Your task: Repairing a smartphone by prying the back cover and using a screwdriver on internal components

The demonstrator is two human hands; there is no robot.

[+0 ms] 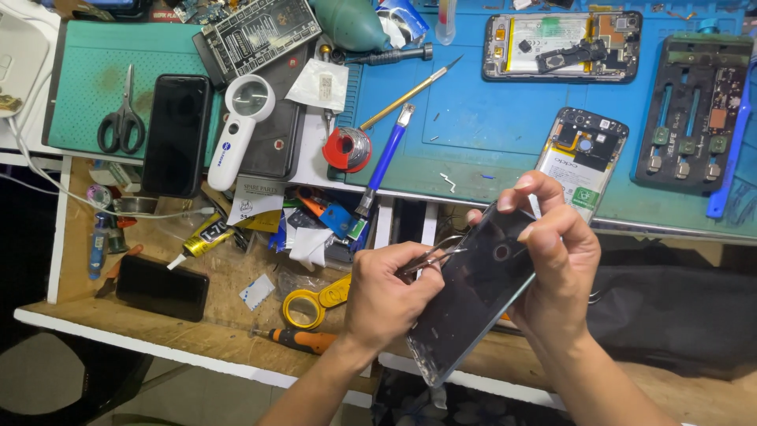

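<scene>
The right hand (pixel 558 264) grips a dark phone panel (pixel 473 296) near the centre of the view, thumb and forefinger curled over its far edge, the other fingers hidden behind it. The panel tilts, its near corner low and pale-edged; whether it is a back cover or a screen is hard to tell. The left hand (pixel 386 296) has its fingers closed on thin tweezers (pixel 432 256), whose tips lie on the panel's left edge, just left of a round hole in it. What the tips pinch, if anything, is too small to see.

Far right on the blue mat (pixel 473 118) lie two opened phones (pixel 561 46) (pixel 582 162); the nearer one is partly covered by the right fingers. A black fixture (pixel 695 110) sits at the far right, cut by the frame edge. Far left, scissors (pixel 121 118), a black phone (pixel 177 134) and a white magnifier (pixel 240 126) lie on a green mat (pixel 87 87). A blue brush (pixel 385 158) and a red solder reel (pixel 347 148) lie mid-bench. Near left, an open drawer (pixel 229 276) holds another black phone (pixel 162 288), a glue tube (pixel 201 243), a yellow tape ring (pixel 306 308) and an orange screwdriver (pixel 303 340), its tip hidden by the left wrist.
</scene>
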